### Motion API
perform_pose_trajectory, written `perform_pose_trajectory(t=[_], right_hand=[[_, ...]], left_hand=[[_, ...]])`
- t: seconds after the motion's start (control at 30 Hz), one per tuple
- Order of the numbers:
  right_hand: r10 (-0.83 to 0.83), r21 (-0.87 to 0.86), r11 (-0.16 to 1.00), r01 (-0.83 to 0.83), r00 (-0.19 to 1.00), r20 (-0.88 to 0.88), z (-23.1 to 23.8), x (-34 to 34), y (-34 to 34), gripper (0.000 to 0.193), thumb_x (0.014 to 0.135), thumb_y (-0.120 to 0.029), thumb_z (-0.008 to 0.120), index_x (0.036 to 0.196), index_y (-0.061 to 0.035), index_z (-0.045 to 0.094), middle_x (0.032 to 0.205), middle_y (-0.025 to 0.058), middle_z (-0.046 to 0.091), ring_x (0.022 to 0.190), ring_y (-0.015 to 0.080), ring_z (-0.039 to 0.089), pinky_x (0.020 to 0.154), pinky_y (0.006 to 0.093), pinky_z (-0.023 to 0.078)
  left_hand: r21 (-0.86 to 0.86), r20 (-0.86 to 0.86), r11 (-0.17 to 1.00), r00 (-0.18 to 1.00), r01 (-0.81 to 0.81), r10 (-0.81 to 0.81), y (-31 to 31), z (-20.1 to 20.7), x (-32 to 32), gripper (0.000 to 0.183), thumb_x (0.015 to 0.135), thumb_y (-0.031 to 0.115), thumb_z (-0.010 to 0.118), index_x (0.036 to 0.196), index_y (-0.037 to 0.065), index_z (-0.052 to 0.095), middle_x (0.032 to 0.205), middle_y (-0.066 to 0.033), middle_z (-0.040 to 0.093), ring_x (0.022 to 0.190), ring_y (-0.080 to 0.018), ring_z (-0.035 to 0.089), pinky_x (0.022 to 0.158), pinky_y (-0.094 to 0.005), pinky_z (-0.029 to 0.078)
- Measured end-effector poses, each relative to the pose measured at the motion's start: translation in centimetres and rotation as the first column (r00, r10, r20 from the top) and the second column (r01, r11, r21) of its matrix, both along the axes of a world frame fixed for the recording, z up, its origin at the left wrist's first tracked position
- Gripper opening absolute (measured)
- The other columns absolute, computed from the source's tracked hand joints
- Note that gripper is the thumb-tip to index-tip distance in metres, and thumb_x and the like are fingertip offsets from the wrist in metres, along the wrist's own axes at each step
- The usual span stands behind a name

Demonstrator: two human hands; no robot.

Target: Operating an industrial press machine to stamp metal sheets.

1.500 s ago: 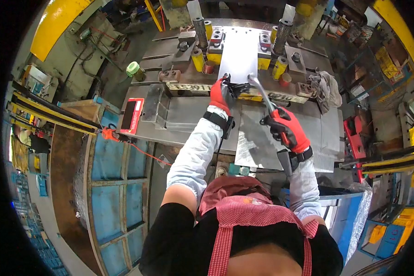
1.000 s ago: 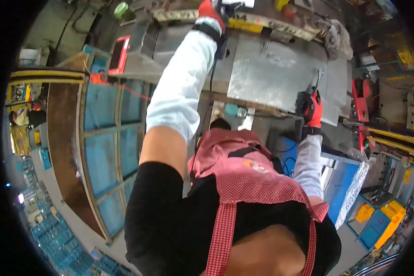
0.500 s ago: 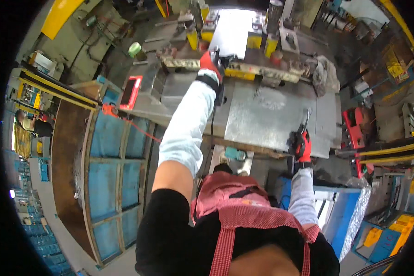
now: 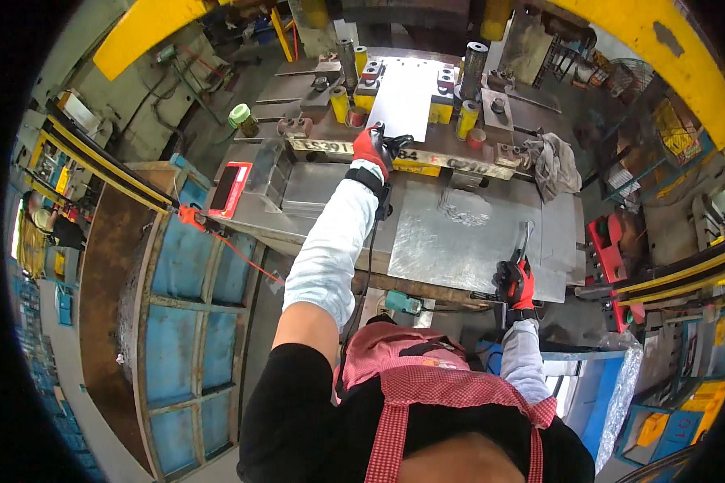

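Observation:
My left hand [image 4: 372, 151], in a red and black glove, reaches out to the near edge of a pale flat sheet [image 4: 404, 92] lying in the press die [image 4: 451, 151]. Its fingers are closed round something dark at that edge; I cannot make out what it is. My right hand [image 4: 517, 283], gloved alike, is closed on a slim metal hand tool [image 4: 525, 238] whose tip points away from me over the metal plate [image 4: 427, 249]. A small heap of flat metal pieces [image 4: 464, 208] lies on that plate, left of the tool.
Yellow posts [image 4: 467, 118] and dark guide columns [image 4: 474, 71] flank the sheet. A crumpled grey rag [image 4: 556, 167] hangs at the die's right. A red-framed dark panel [image 4: 230, 190] lies at the left, beside metal blocks. A blue-panelled bin [image 4: 177, 346] stands left, red fixtures [image 4: 606, 249] right.
The view has tilted, showing more of the press's far side and its yellow frame. My hands keep their places at the sheet and over the plate, with the metal tool still in my right.

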State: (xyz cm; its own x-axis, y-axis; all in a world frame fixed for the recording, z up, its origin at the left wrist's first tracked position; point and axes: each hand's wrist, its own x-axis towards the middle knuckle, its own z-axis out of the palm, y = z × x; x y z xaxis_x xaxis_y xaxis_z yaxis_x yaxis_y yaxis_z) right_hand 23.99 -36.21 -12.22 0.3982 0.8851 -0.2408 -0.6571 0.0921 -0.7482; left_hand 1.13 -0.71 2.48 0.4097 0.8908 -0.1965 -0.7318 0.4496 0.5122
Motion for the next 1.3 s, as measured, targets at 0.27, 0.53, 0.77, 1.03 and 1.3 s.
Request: perform_pose_trajectory(t=[0.27,0.53,0.77,1.03,1.3], right_hand=[[0.006,0.036,0.999,-0.004,0.999,-0.048,-0.8,0.4,0.1,0.015,0.081,-0.012,0.051,0.087,-0.0132,0.038,0.064,0.0063,0.045,0.049,0.0162,0.042,0.044,0.0308,0.033],[-0.038,-0.019,0.999,0.038,0.999,0.001,-1.6,0.8,-0.2,0.017,0.08,-0.01,0.053,0.093,-0.0092,0.041,0.065,0.0082,0.05,0.048,0.0175,0.047,0.042,0.0328,0.041],[-0.031,-0.015,0.999,0.03,0.994,-0.105,-2.4,1.1,0.1,0.014,0.08,-0.009,0.051,0.092,-0.0105,0.042,0.067,0.0085,0.051,0.049,0.0181,0.048,0.044,0.0335,0.043],[-0.076,-0.037,0.996,0.079,0.993,0.086,0.3,-0.4,-0.1,0.013,0.081,-0.015,0.051,0.086,-0.0095,0.041,0.06,0.0051,0.046,0.047,0.0152,0.043,0.042,0.0287,0.036],[-0.019,-0.073,0.996,0.053,0.912,0.41,8.4,-5.0,2.9,0.038,0.081,-0.01,0.054,0.118,-0.0055,0.044,0.074,0.0023,0.053,0.056,0.0097,0.049,0.047,0.0254,0.042]], left_hand=[[0.87,-0.445,0.473,0.63,0.137,0.637,3.7,-6.7,-0.3,0.021,0.086,0.018,0.044,0.089,0.0,0.053,0.083,-0.0173,0.061,0.07,-0.0309,0.061,0.067,-0.0374,0.053],[0.216,-0.152,0.975,0.984,-0.057,0.092,3.1,-5.4,0.1,0.023,0.082,0.019,0.046,0.067,0.003,0.051,0.058,-0.0071,0.053,0.048,-0.0203,0.054,0.043,-0.0319,0.044],[-0.036,-0.144,0.998,0.989,-0.048,0.042,0.2,-0.7,0.0,0.029,0.086,0.017,0.044,0.105,-0.004,0.042,0.103,-0.028,0.053,0.088,-0.0433,0.056,0.075,-0.0471,0.051],[-0.057,-0.037,0.998,0.999,-0.041,0.039,1.0,-1.9,0.6,0.028,0.084,0.023,0.047,0.094,-0.003,0.046,0.081,-0.0222,0.058,0.065,-0.0324,0.061,0.06,-0.0398,0.054],[-0.056,0.034,0.998,0.999,-0.039,0.041,1.3,-2.6,0.5,0.03,0.086,0.017,0.043,0.104,-0.007,0.042,0.094,-0.0234,0.055,0.077,-0.0363,0.058,0.069,-0.0447,0.053]])
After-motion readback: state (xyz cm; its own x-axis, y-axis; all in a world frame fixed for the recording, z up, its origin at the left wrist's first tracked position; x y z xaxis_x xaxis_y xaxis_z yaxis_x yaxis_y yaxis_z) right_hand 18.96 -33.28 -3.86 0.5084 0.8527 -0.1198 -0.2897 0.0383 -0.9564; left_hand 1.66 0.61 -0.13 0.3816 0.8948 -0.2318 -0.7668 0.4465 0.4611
